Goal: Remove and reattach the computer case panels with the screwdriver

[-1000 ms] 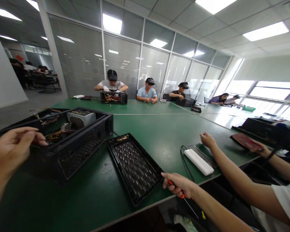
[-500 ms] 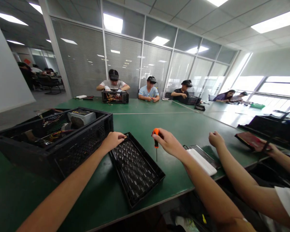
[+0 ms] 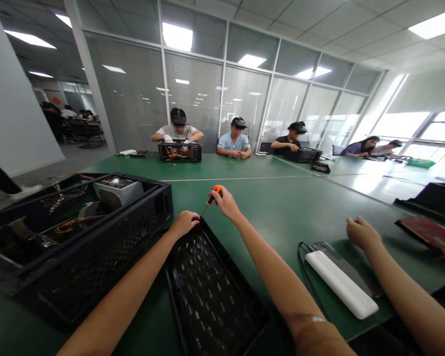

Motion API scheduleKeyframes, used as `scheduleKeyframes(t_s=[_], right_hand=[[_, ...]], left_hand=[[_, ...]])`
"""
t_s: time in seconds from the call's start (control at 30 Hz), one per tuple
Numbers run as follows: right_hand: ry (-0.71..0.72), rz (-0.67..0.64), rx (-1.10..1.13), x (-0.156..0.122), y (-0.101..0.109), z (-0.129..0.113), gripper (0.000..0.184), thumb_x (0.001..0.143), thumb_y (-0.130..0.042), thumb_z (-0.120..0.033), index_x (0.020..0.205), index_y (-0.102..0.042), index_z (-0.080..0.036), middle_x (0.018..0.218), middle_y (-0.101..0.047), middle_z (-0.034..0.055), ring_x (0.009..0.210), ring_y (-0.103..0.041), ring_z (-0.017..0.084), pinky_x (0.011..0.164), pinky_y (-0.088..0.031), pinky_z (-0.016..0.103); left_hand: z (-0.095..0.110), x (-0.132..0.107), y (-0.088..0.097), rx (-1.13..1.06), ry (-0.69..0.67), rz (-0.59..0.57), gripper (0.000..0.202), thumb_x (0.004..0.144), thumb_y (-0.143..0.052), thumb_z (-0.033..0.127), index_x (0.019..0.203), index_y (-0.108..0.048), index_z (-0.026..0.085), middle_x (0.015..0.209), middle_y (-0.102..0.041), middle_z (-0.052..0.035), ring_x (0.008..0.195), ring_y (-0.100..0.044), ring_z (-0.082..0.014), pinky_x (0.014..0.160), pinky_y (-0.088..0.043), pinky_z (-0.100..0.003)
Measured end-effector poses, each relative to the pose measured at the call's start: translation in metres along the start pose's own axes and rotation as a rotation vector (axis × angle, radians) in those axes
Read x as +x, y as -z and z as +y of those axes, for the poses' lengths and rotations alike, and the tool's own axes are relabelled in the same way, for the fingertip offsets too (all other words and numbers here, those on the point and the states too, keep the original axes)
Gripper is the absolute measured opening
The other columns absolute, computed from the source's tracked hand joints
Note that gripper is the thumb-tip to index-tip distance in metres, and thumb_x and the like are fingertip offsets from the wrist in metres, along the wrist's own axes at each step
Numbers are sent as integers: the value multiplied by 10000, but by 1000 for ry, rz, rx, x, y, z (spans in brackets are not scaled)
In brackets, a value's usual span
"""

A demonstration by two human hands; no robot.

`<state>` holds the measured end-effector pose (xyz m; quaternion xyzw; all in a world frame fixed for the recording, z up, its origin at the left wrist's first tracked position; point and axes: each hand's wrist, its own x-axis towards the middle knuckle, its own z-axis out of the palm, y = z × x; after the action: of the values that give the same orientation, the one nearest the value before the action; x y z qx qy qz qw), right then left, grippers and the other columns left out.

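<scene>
At the far end of the panel (image 3: 211, 291): left hand (image 3: 186, 225) rests on the rim, fingers bent together; whether they pinch something is hidden.
Right hand (image 3: 224, 200): fingers grip the screwdriver (image 3: 211, 199) by its orange-and-black handle, shaft slanting down toward the left fingertips; tip contact cannot be made out.
Panel: lies hollow side up, aslant, running toward the table's (image 3: 282, 207) near edge.
Driver work: probably best with the shaft in line with whatever the tip bears on, pressure light and steady, left fingertips clear of the point, rim held still.
Case (image 3: 107, 257): stands uncovered along the table's left, a power supply (image 3: 118, 190) and wires (image 3: 68, 225) inside; its wall limits room beside the left forearm.
Right of the right forearm: white block (image 3: 341, 284) and cable (image 3: 304, 252) near the table's near edge; a neighbour's hand (image 3: 363, 235) above, red board (image 3: 430, 232) beyond.
Far edge: three people sit, two with cases.
</scene>
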<state>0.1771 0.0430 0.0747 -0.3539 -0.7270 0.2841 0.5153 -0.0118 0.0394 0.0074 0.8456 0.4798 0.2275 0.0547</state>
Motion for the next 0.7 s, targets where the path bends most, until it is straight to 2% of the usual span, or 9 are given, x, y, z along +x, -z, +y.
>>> scheduleKeyframes(t_s=[0.17,0.33,0.53,0.7], right_hand=[[23,-52,-40,4,-15,19,257,822,-430,-411,948,-474,-191,760,-590,-13,515,-478,81,526,-398,210],[96,-67,-164,1,-22,14,247,797,-486,-413,901,-508,-191,621,-493,-45,516,-443,91,518,-364,206],[98,-136,-201,-4,-31,6,229,764,-530,-399,869,-490,-200,667,-528,-35,523,-465,90,504,-374,201],[103,-63,-196,-6,-34,6,264,763,-533,-403,927,-434,-221,706,-542,-39,500,-471,88,493,-384,203]], left_hand=[[-5,-1,-4,41,-6,1,173,743,-526,227,847,-663,207,896,-668,-41,853,-575,-192,817,-404,-304],[-3,-2,-5,107,-43,-14,165,754,-494,201,782,-656,191,793,-656,-55,787,-564,-190,772,-408,-301],[-3,-2,-8,180,-35,21,159,729,-484,179,755,-641,179,723,-628,-56,739,-551,-179,730,-408,-281],[0,-2,-5,202,-80,23,178,734,-471,185,751,-647,169,709,-630,-66,730,-550,-181,722,-404,-282]])
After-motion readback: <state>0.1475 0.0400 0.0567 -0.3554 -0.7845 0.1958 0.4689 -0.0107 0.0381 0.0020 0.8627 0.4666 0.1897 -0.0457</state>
